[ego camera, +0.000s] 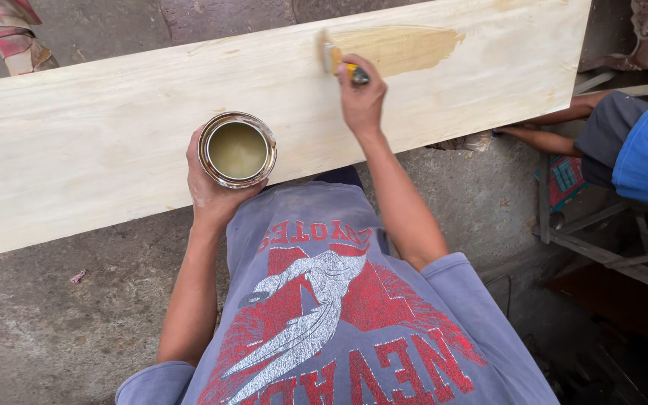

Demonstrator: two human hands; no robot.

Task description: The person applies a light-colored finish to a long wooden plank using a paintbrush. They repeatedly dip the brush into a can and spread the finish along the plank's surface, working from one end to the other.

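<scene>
Pointing up-left across the long board (114, 142), brush (343, 66).

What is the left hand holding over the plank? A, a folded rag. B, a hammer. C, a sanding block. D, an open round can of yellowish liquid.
D: the left hand grips an open round can of yellowish liquid, while the right hand works a brush on the pale plank.

An open round metal tin (237, 150), rim smeared brown, holds pale yellowish-green liquid and sits wrapped in the left hand's fingers (195, 161). Well right of the right hand's fingers (354, 71), low down, lies a flat red-and-blue printed packet (564, 180).
</scene>
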